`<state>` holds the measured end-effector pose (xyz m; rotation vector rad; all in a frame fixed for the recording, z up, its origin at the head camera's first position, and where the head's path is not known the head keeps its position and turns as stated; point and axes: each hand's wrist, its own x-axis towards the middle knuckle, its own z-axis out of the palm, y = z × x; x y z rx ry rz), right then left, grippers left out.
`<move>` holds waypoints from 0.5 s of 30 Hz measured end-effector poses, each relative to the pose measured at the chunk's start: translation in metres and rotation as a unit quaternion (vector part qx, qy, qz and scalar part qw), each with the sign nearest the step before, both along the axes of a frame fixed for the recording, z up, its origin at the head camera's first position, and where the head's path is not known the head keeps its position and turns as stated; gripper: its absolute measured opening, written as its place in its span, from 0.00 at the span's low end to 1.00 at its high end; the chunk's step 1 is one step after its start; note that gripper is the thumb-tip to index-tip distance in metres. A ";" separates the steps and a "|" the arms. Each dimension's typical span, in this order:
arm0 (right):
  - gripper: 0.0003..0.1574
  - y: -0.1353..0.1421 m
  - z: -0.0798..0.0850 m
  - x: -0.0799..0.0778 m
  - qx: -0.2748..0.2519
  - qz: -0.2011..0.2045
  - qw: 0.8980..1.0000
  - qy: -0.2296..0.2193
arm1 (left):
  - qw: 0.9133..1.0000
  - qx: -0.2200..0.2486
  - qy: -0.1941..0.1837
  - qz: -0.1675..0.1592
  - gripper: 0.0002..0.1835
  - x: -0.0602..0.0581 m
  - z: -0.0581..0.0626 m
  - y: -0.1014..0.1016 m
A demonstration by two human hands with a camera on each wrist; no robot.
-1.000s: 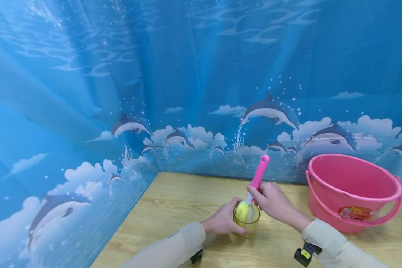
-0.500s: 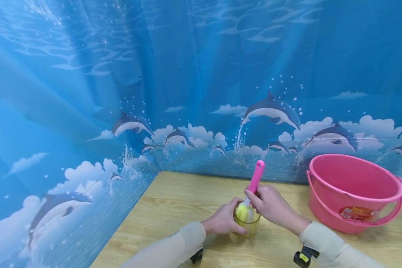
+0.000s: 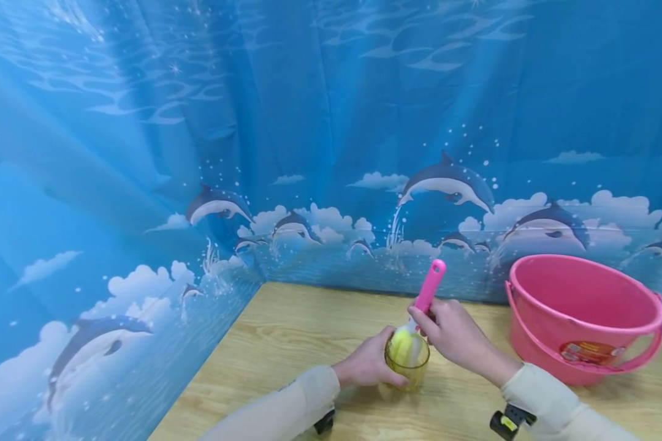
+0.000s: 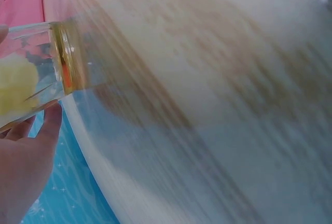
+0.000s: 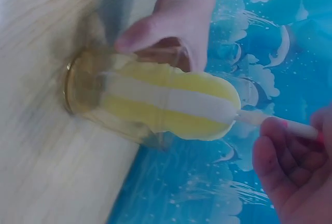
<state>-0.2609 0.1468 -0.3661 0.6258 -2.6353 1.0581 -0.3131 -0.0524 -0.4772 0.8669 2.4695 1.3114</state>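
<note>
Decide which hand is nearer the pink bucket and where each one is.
Right. The right hand, gripping the brush, is left of the bucket, apart from it; the left hand, holding the cup, is farther left.

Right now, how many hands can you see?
2: the left hand grips the yellowish cup, and the right hand holds the pink-handled brush. Some fingers are hidden, but both hands show.

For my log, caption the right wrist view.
Left hand grips transparent amber cylindrical cup; right hand holds yellow-white sponge brush partly inside.
</note>
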 end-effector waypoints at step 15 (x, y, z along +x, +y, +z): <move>0.15 0.007 0.005 0.001 0.059 0.019 0.998 0.012 | 1.000 -0.009 0.000 0.003 0.43 0.000 0.002 0.002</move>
